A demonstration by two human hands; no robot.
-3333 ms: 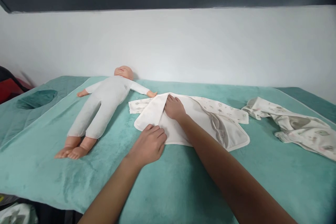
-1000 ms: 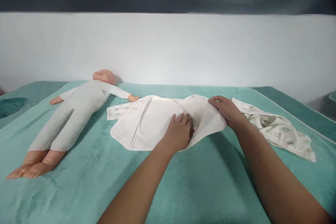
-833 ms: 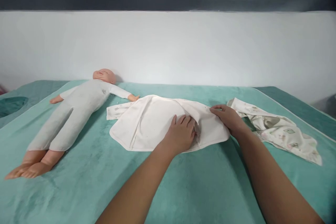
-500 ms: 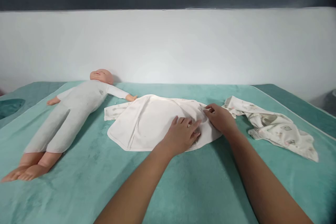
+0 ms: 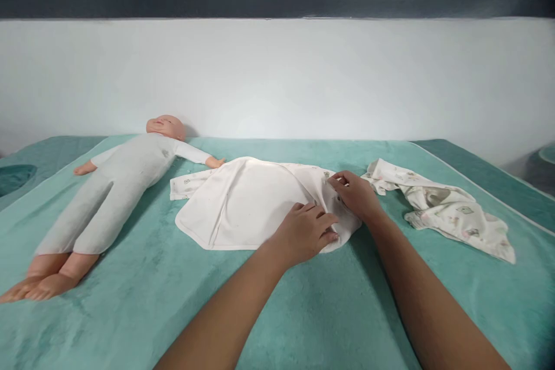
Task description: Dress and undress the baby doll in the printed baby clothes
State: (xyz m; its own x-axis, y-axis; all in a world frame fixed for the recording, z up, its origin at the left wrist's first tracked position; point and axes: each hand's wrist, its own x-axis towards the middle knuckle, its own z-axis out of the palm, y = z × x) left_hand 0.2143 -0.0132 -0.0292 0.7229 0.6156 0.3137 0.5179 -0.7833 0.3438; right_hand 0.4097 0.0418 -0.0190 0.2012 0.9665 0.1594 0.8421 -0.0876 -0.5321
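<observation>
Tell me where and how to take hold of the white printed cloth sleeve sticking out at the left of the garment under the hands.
Best pinch the white printed cloth sleeve at its free end, coming from the left: that end juts out past the broad white cloth panel and lies flat on the teal plush cover, so its edge should lift easily.

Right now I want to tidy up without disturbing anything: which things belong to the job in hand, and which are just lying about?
In the job:
- white garment, spread flat
- left hand, resting on it
- right hand, fingers at its right side

Apparently just lying about:
- doll, on its back
- crumpled printed garment, on the teal cover
</observation>
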